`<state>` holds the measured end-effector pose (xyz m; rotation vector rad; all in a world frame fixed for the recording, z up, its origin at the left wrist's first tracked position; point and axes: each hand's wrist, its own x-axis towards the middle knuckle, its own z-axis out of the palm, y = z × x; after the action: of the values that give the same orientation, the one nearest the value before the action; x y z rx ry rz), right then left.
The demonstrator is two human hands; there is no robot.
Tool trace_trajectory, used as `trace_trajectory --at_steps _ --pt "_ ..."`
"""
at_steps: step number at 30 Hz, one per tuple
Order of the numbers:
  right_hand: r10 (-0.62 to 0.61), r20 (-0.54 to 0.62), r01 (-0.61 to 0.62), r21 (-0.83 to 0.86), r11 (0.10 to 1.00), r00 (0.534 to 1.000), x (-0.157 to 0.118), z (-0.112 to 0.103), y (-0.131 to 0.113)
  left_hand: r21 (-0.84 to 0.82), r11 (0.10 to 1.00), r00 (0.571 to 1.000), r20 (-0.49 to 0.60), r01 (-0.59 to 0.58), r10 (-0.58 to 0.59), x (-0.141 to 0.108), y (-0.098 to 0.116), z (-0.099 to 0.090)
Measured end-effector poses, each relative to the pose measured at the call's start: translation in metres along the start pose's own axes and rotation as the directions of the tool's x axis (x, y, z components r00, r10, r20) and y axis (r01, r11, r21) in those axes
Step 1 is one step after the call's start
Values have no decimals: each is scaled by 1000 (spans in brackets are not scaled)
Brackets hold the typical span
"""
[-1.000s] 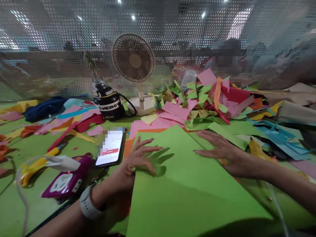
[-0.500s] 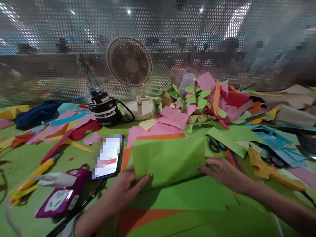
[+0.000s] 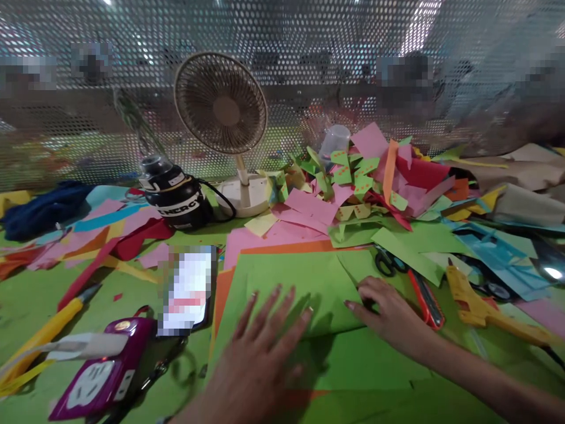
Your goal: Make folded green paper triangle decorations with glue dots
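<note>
A light green sheet of paper (image 3: 300, 274) lies on a stack of coloured sheets, with a darker green sheet (image 3: 353, 365) showing below its front edge. My left hand (image 3: 265, 347) is over the light green sheet, palm down and fingers spread; whether it presses on the paper is hard to tell. At the right edge of the same sheet, my right hand (image 3: 384, 309) pinches the paper between thumb and fingers, and that edge is slightly lifted. Orange paper (image 3: 223, 288) peeks out along the stack's left side.
To the left are a phone (image 3: 188, 291), a purple device (image 3: 103, 371) with a cable and a yellow tool (image 3: 53, 333). Scissors (image 3: 386, 262), a red cutter (image 3: 426, 300) and a yellow glue gun (image 3: 485, 306) lie right. Behind stand a fan (image 3: 227, 112), a black bottle (image 3: 176, 197) and paper scraps (image 3: 313, 209).
My left hand has let go of the sheet's left edge and moved right and over it, fingers spreading. The sheet now lies flatter. My right hand stays at its right edge.
</note>
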<state>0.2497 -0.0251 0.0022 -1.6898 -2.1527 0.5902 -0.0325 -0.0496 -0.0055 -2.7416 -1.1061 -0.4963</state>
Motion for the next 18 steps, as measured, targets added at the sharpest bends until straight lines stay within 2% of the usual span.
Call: trace_trajectory --at_steps 1,3,6,8,9,11,13,15,16,18 --pt "3 5 -3 -5 1000 1000 1 0 0 -23 997 996 49 -69 70 3 6 2" --pt "17 16 -17 -20 1000 1000 3 -3 0 -77 991 982 143 -112 122 6 12 5" --pt "62 47 -58 -92 994 997 3 -8 1 -147 986 962 247 -82 117 7 11 9" --pt "51 -26 -55 -183 982 998 1 -11 1 -182 981 952 282 -71 121 6 8 10" --pt "2 -85 -22 -233 972 996 -1 -11 1 -192 979 949 292 -66 121 6 7 10" --pt "-186 -151 126 -337 933 971 -5 -7 0 -203 978 949 296 -53 113 6 7 10" --pt "-396 -76 333 -411 849 915 -9 1 -1 -211 977 951 292 -40 102 5 8 10" --pt "-542 39 500 -446 742 839 -11 10 0 -211 977 953 287 -34 95 5 9 10" --pt "-586 75 549 -459 698 807 -12 15 1 -207 978 953 287 -36 96 4 10 10" --pt "-626 103 589 -483 647 773 -13 22 5 -189 981 952 289 -48 103 3 11 11"
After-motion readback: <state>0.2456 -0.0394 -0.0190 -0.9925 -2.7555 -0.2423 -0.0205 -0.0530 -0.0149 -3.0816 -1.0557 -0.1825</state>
